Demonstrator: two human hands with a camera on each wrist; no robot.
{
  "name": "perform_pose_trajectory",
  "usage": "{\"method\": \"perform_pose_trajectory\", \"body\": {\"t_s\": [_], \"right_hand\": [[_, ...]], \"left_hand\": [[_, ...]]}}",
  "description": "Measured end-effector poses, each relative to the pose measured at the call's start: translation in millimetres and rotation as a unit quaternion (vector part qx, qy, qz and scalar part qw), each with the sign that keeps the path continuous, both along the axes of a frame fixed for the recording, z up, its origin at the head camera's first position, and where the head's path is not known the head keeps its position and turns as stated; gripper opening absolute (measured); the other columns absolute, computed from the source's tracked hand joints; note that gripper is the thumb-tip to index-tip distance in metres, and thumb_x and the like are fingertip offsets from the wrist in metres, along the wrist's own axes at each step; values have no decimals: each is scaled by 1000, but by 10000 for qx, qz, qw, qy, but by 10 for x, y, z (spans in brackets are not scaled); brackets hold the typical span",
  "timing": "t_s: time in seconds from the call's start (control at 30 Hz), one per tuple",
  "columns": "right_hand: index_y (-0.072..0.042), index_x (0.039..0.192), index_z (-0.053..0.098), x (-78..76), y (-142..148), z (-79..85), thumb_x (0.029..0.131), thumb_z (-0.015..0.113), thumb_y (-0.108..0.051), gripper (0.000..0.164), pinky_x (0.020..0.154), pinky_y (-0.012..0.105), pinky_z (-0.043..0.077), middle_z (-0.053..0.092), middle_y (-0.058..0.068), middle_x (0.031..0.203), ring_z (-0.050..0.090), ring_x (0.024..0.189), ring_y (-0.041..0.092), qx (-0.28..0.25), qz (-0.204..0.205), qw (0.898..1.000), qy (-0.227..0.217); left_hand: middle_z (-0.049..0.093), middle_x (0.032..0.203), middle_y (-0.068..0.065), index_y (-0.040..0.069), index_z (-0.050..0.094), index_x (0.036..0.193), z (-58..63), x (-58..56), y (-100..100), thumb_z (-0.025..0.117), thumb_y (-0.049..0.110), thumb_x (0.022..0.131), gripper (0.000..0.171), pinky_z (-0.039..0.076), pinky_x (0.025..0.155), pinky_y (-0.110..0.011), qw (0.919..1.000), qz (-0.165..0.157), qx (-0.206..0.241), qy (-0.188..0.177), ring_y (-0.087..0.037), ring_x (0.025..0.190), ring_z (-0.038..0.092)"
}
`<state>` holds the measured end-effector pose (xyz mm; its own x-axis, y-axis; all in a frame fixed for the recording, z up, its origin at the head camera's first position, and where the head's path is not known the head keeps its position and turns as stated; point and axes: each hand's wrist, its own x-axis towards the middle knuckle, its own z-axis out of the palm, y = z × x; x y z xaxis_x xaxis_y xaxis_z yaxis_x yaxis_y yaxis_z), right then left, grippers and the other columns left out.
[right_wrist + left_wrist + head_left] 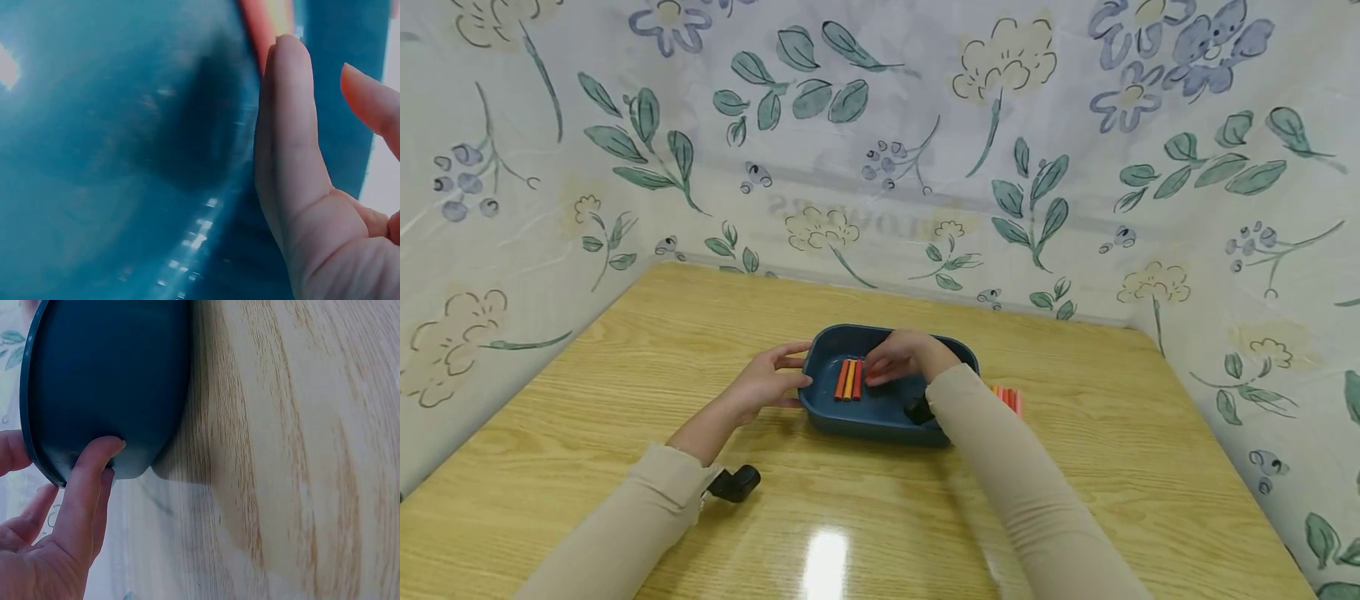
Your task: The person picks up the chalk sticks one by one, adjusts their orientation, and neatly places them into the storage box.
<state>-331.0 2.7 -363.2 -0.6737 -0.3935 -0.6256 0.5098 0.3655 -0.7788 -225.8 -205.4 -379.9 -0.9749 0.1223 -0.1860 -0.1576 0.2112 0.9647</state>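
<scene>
A dark blue rectangular tub [880,423] stands on the wooden table. Inside, toward its left end, two red sticks and a yellow stick [849,380] lie side by side. My left hand [762,385] holds the tub's left end, fingers spread over the outer wall and rim; the left wrist view shows fingertips on the wall [125,381]. My right hand [904,357] reaches down into the tub, just right of the sticks. In the right wrist view its straight fingers [294,106] are right at the end of a red stick [253,28], and the thumb stands apart.
More sticks in yellow, pink and red [1009,400] lie on the table [1112,467] beyond the tub's right end, partly hidden by the right sleeve [1000,458]. A floral cloth [880,150] walls in the back and sides.
</scene>
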Motion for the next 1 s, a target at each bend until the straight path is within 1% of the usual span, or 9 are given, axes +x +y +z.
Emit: {"method": "perform_pose_trajectory", "body": {"t_s": [0.1, 0.17, 0.33, 0.47, 0.63, 0.67, 0.8, 0.87, 1.0], "right_hand": [[10, 128, 48, -9, 46, 75, 92, 52, 3, 37, 88, 36, 50, 54, 26, 121, 59, 103, 32, -295, 58, 9994, 162], [11, 129, 46, -5, 72, 139, 94, 51, 1, 37, 91, 36, 48, 51, 28, 125, 57, 104, 31, -467, 37, 9985, 276], [10, 131, 45, 9, 135, 293, 94, 52, -2, 40, 86, 35, 50, 48, 28, 128, 62, 82, 24, -780, -188, 9959, 428], [9, 132, 45, 45, 186, 386, 93, 53, 0, 41, 83, 33, 52, 47, 29, 129, 63, 76, 22, -1009, -358, 9930, 490], [7, 129, 47, 133, 287, 454, 92, 53, 3, 38, 77, 31, 55, 52, 28, 121, 63, 76, 22, -1220, -511, 9889, 681], [7, 129, 47, 155, 313, 459, 92, 53, 4, 38, 77, 32, 55, 54, 26, 116, 63, 76, 22, -1246, -523, 9882, 720], [7, 130, 46, 250, 420, 463, 91, 52, 5, 39, 89, 38, 49, 52, 30, 118, 62, 77, 22, -1375, -609, 9849, 857], [7, 130, 45, 296, 474, 458, 91, 52, 4, 40, 93, 41, 45, 55, 28, 113, 62, 77, 21, -1370, -621, 9837, 986], [10, 131, 44, 374, 613, 442, 91, 53, 3, 42, 91, 40, 47, 59, 23, 104, 63, 76, 19, -1318, -631, 9826, 1151]], "left_hand": [[34, 137, -28, 5, 30, 145, -11, -20, 9, 53, -3, 91, 59, 55, 76, -43, 10000, -8, 14, -6, -40, 105, 56], [33, 137, -29, 5, 29, 145, -15, -28, 9, 53, -3, 91, 59, 55, 75, -42, 10000, -8, 13, -22, -40, 105, 56], [32, 138, -30, 4, 28, 145, -7, -30, 1, 52, -3, 91, 59, 55, 75, -42, 10000, -10, 4, -12, -41, 106, 56], [32, 138, -30, 4, 27, 146, -3, -30, 1, 52, -3, 91, 60, 55, 75, -42, 10000, -16, 6, 25, -42, 107, 55], [31, 138, -30, 4, 27, 146, -3, -35, 5, 52, -3, 91, 60, 55, 75, -42, 10000, -13, -30, 23, -41, 107, 55], [31, 138, -30, 4, 27, 146, -2, -34, 6, 52, -3, 91, 60, 55, 75, -42, 10000, -7, -41, 14, -41, 107, 55], [31, 138, -30, 4, 27, 146, 0, -34, 5, 53, -2, 91, 61, 54, 76, -43, 10000, -25, -50, 18, -38, 104, 58], [31, 138, -30, 4, 26, 146, 0, -35, 6, 53, -2, 91, 61, 54, 76, -43, 10000, -42, -57, 22, -36, 102, 58], [31, 138, -30, 4, 26, 146, 7, -41, 28, 53, -1, 92, 60, 54, 76, -42, 10000, -56, -72, 23, -36, 103, 58]]}}
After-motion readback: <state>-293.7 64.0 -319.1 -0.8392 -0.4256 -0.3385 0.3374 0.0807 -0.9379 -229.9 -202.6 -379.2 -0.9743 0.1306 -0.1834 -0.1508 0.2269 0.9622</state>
